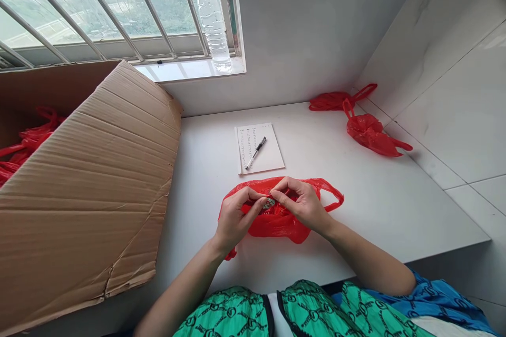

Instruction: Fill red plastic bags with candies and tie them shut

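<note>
The red plastic bag (279,229) lies right under the two hands, the left hand (236,215) over one side of it, the right hand (303,204) over the other! And what a stage: the white table (367,210), flat and smooth, running back to the wall. Over on the left looms the cardboard box (90,184), brown, its big slanting flap ribbed with creases, and a tangle of crumpled red plastic (35,139) showing inside. Back to the bag on the tabletop: thin, glossy, wrinkled all round, one loop handle flopped out beyond the right hand. Two more red bags (369,131) sit bunched up by the tiled wall at the far right, their handles sticking out. Up on the sill, a clear bottle (213,23), ringed with ridges, stands against the window bars. Beyond the bag lies a pale, flat notebook (272,158), printed down one side, a slim black-and-clear pen (256,154) slanting across it. And the smallest of all: a little red packet (269,203) with a pale green patch, at the bag's mouth, each hand pinching it between thumb and forefinger, fingertips almost meeting!
</note>
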Demonstrator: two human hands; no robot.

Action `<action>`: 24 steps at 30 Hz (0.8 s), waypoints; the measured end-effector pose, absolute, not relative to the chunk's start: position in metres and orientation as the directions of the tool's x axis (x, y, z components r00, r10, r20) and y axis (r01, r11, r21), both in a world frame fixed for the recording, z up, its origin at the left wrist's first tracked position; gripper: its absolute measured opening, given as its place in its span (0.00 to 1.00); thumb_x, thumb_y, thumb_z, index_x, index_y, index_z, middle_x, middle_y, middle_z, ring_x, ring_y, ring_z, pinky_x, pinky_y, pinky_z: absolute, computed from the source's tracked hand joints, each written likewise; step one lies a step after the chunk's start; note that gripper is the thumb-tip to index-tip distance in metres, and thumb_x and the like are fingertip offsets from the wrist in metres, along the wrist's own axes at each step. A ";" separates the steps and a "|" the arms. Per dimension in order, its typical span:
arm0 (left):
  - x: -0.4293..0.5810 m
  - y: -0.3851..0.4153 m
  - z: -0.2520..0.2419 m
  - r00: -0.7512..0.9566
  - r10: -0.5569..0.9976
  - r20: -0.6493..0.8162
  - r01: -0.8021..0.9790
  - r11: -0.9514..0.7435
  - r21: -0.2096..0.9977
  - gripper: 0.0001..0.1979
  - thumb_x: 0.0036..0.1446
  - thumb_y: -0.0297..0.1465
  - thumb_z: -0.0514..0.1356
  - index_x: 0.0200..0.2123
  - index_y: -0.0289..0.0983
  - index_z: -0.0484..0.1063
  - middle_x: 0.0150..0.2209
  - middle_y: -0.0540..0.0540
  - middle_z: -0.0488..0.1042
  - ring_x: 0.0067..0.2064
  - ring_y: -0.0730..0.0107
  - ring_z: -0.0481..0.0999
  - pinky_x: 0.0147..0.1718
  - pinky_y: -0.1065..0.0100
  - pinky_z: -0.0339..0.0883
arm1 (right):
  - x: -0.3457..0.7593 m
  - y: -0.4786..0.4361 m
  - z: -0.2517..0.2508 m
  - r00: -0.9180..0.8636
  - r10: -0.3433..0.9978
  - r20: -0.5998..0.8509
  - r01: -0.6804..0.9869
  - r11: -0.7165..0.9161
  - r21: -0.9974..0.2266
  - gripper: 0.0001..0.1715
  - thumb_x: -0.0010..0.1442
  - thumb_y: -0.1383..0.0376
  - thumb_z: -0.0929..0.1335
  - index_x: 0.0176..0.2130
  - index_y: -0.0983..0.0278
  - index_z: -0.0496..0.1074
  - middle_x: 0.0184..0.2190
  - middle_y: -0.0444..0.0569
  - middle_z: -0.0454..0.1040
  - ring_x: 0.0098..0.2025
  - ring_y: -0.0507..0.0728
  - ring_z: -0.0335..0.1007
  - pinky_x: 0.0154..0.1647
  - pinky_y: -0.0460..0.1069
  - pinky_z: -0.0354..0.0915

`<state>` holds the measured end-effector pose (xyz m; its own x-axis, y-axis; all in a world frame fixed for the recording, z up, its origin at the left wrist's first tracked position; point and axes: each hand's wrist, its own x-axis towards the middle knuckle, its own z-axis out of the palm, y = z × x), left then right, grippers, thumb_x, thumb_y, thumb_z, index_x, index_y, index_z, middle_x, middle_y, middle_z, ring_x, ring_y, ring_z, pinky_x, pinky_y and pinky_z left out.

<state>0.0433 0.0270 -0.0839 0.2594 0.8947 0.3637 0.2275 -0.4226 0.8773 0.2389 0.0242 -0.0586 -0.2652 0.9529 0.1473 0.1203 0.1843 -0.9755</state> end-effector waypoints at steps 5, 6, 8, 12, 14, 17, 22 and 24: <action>0.046 0.025 -0.083 0.264 0.905 0.334 0.162 -0.383 0.909 0.07 0.63 0.31 0.60 0.32 0.36 0.71 0.27 0.51 0.74 0.27 0.76 0.73 0.28 0.73 0.68 | 0.236 0.024 -0.061 -0.263 0.961 0.083 -0.080 0.064 -0.995 0.13 0.64 0.56 0.69 0.32 0.61 0.71 0.27 0.42 0.72 0.30 0.51 0.69 0.32 0.47 0.68; 0.046 0.024 -0.083 0.264 0.909 0.322 0.130 -0.364 0.922 0.07 0.63 0.31 0.60 0.32 0.36 0.71 0.27 0.51 0.74 0.26 0.76 0.73 0.27 0.74 0.67 | 0.235 0.023 -0.061 -0.266 0.962 0.065 -0.125 0.032 -0.992 0.13 0.64 0.56 0.69 0.31 0.61 0.70 0.26 0.41 0.71 0.30 0.51 0.69 0.32 0.47 0.68; 0.047 0.023 -0.081 0.264 0.918 0.295 0.068 -0.323 0.944 0.08 0.64 0.32 0.59 0.32 0.36 0.70 0.26 0.51 0.73 0.26 0.76 0.72 0.26 0.74 0.67 | 0.233 0.023 -0.061 -0.268 0.963 0.033 -0.183 -0.017 -0.983 0.13 0.64 0.57 0.69 0.31 0.61 0.70 0.26 0.40 0.70 0.29 0.50 0.67 0.33 0.46 0.67; 0.047 0.023 -0.078 0.265 0.935 0.237 0.024 -0.252 0.968 0.09 0.64 0.34 0.59 0.32 0.36 0.69 0.27 0.50 0.73 0.26 0.75 0.72 0.27 0.73 0.67 | 0.234 0.024 -0.061 -0.260 0.965 0.042 -0.162 -0.001 -0.987 0.13 0.64 0.56 0.69 0.31 0.62 0.71 0.27 0.41 0.71 0.30 0.50 0.67 0.33 0.46 0.67; 0.046 0.024 -0.077 0.283 0.937 0.205 0.044 -0.226 0.973 0.07 0.64 0.35 0.59 0.36 0.36 0.70 0.32 0.48 0.75 0.31 0.72 0.74 0.30 0.72 0.69 | 0.236 0.025 -0.062 -0.228 0.971 0.064 -0.101 0.042 -0.994 0.13 0.63 0.56 0.70 0.32 0.62 0.72 0.28 0.43 0.73 0.30 0.51 0.68 0.32 0.47 0.67; 0.046 0.025 -0.077 0.354 0.923 0.150 0.141 -0.211 0.967 0.08 0.61 0.36 0.62 0.40 0.37 0.72 0.35 0.47 0.76 0.33 0.71 0.74 0.30 0.72 0.67 | 0.240 0.027 -0.063 -0.180 0.981 0.073 -0.019 0.071 -0.997 0.14 0.62 0.54 0.70 0.33 0.61 0.73 0.28 0.44 0.74 0.29 0.52 0.69 0.31 0.47 0.66; 0.045 0.025 -0.078 0.385 0.919 0.085 0.174 -0.163 0.971 0.14 0.63 0.38 0.60 0.28 0.36 0.69 0.25 0.50 0.72 0.27 0.74 0.69 0.26 0.72 0.62 | 0.245 0.030 -0.059 -0.259 0.966 0.009 0.057 0.024 -0.998 0.21 0.65 0.48 0.65 0.32 0.61 0.70 0.27 0.43 0.70 0.27 0.52 0.65 0.29 0.47 0.64; 0.045 0.026 -0.077 0.387 0.920 0.062 0.135 -0.123 0.983 0.14 0.63 0.39 0.60 0.29 0.36 0.71 0.27 0.48 0.74 0.30 0.72 0.72 0.30 0.71 0.66 | 0.247 0.030 -0.057 -0.310 0.951 -0.022 0.124 0.017 -0.992 0.23 0.65 0.46 0.63 0.32 0.61 0.69 0.26 0.42 0.69 0.27 0.51 0.64 0.28 0.47 0.62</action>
<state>0.0446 0.0256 -0.0769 0.3868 0.9201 0.0625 0.1348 -0.1234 0.9832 0.2473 0.0301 -0.0568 -0.3096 0.9506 -0.0222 0.1236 0.0170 -0.9922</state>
